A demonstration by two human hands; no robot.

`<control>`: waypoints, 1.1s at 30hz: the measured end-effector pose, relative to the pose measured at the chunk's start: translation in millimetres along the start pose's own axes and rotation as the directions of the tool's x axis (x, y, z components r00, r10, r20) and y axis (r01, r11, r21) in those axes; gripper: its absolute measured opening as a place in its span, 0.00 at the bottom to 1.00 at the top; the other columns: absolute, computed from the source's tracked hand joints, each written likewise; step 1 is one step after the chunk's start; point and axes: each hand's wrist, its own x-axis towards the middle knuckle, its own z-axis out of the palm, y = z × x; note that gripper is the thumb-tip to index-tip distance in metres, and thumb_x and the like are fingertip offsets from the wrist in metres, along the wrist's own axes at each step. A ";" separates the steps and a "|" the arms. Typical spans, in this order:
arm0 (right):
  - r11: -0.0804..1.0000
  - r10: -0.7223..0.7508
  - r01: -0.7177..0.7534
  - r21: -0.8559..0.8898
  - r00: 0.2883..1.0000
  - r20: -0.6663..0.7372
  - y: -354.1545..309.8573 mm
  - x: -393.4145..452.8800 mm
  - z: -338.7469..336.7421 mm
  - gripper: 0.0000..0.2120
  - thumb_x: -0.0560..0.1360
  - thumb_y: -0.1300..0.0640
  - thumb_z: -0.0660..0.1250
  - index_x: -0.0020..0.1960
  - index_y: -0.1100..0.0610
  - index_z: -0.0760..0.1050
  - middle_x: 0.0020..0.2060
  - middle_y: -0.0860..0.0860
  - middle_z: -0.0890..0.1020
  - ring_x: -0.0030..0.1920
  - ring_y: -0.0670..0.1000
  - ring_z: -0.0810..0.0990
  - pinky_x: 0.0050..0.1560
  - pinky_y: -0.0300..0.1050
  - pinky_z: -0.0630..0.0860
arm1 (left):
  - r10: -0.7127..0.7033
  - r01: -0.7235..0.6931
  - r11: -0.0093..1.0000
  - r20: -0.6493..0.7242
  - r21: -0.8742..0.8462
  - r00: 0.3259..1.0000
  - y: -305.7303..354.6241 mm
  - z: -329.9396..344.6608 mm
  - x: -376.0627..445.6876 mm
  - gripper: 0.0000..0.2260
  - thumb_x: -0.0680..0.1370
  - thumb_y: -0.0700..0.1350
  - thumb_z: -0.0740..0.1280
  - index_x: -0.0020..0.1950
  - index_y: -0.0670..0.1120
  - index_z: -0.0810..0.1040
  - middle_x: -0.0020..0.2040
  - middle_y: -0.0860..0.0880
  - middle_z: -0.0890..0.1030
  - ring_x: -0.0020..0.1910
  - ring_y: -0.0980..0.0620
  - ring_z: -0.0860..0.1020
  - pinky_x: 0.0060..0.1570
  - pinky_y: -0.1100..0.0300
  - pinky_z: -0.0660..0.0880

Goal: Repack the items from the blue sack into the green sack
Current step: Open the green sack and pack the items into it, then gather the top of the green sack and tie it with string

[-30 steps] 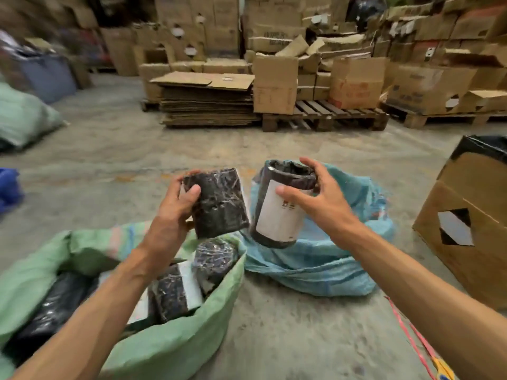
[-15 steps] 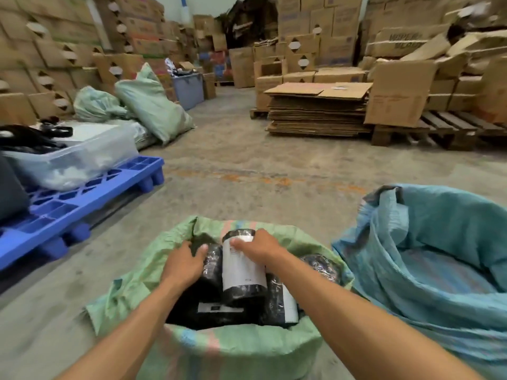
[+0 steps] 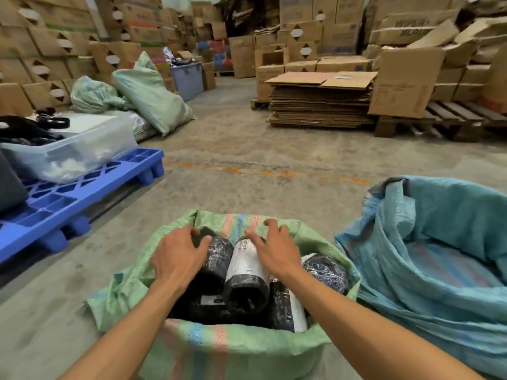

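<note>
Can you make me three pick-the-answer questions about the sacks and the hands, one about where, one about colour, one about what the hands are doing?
1. Where is the black plastic-wrapped roll with the white paper label?
A. in the green woven sack
B. on the blue pallet
C. on the cardboard stack

2. What colour is the woven sack on the person's right side?
A. red
B. blue
C. yellow

3. What are the two hands doing?
A. hanging at the person's sides
B. lifting a cardboard box
C. resting on rolls inside the sack

Answers: 1 A, the roll lies inside the green woven sack. 2 B, its fabric is blue. 3 C, the left hand and right hand lie on the rolls.
</note>
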 end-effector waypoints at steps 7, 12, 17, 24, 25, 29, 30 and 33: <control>0.887 0.459 -0.460 0.037 0.870 -0.177 103.8 -9.4 -60.2 0.31 0.76 0.34 0.57 0.70 0.55 0.67 0.69 0.60 0.68 0.68 0.63 0.66 0.67 0.60 0.64 | -0.326 0.294 0.944 0.304 0.148 0.895 -51.6 -10.6 18.4 0.45 0.71 0.71 0.63 0.79 0.54 0.45 0.75 0.33 0.61 0.69 0.30 0.67 0.68 0.37 0.64; 0.456 0.616 -0.777 0.434 0.627 0.476 162.1 -28.9 -67.0 0.35 0.56 0.32 0.77 0.53 0.55 0.79 0.46 0.55 0.77 0.45 0.54 0.74 0.46 0.46 0.72 | -0.364 0.300 0.930 0.426 0.213 0.828 -66.5 -25.0 23.2 0.50 0.67 0.76 0.61 0.74 0.39 0.64 0.69 0.38 0.74 0.64 0.38 0.75 0.62 0.50 0.73; 0.458 0.531 -0.772 0.440 0.635 0.562 142.2 -28.3 -89.0 0.22 0.70 0.46 0.76 0.50 0.61 0.73 0.46 0.57 0.75 0.42 0.56 0.74 0.42 0.50 0.74 | -0.330 0.294 0.944 0.489 0.152 0.807 -47.5 -62.5 33.0 0.40 0.69 0.70 0.68 0.63 0.37 0.76 0.65 0.39 0.77 0.55 0.42 0.77 0.52 0.56 0.72; 0.473 0.441 -0.658 0.585 0.752 0.489 110.7 -19.8 -128.5 0.13 0.72 0.63 0.74 0.53 0.65 0.77 0.37 0.60 0.82 0.34 0.57 0.81 0.33 0.48 0.81 | -0.230 0.550 0.775 0.672 -0.311 0.704 -26.4 -97.6 44.7 0.23 0.72 0.56 0.73 0.58 0.40 0.79 0.48 0.38 0.84 0.44 0.41 0.83 0.48 0.50 0.81; 0.483 0.422 -0.665 0.570 0.747 0.514 102.5 -21.7 -138.0 0.13 0.71 0.62 0.75 0.52 0.64 0.77 0.37 0.60 0.83 0.35 0.57 0.81 0.35 0.48 0.81 | -0.204 0.519 0.783 0.646 -0.343 0.736 -21.5 -102.8 46.6 0.22 0.71 0.55 0.74 0.57 0.41 0.79 0.48 0.39 0.85 0.45 0.41 0.84 0.47 0.50 0.81; 0.587 0.303 -0.604 0.539 0.782 0.545 67.9 -31.9 -172.6 0.15 0.71 0.59 0.75 0.54 0.64 0.78 0.39 0.60 0.83 0.38 0.57 0.82 0.41 0.50 0.81 | -0.073 0.334 0.784 0.455 -0.524 0.887 13.6 -134.1 57.7 0.19 0.70 0.50 0.74 0.59 0.46 0.79 0.51 0.45 0.83 0.49 0.45 0.82 0.53 0.49 0.79; 0.610 0.274 -0.559 0.561 0.814 0.513 58.3 -36.2 -178.7 0.15 0.72 0.59 0.74 0.56 0.65 0.78 0.41 0.61 0.83 0.39 0.57 0.82 0.43 0.50 0.81 | -0.046 0.284 0.792 0.411 -0.540 0.911 22.0 -141.0 60.0 0.21 0.68 0.49 0.74 0.60 0.48 0.78 0.53 0.47 0.82 0.51 0.46 0.81 0.55 0.49 0.78; 0.610 0.176 -0.417 0.673 0.900 0.399 27.3 -55.6 -199.3 0.16 0.74 0.61 0.72 0.60 0.65 0.78 0.49 0.63 0.84 0.43 0.59 0.83 0.50 0.54 0.81 | 0.037 0.134 0.813 0.279 -0.567 0.960 43.5 -152.0 59.3 0.30 0.63 0.49 0.73 0.66 0.51 0.74 0.59 0.48 0.81 0.55 0.47 0.79 0.60 0.47 0.76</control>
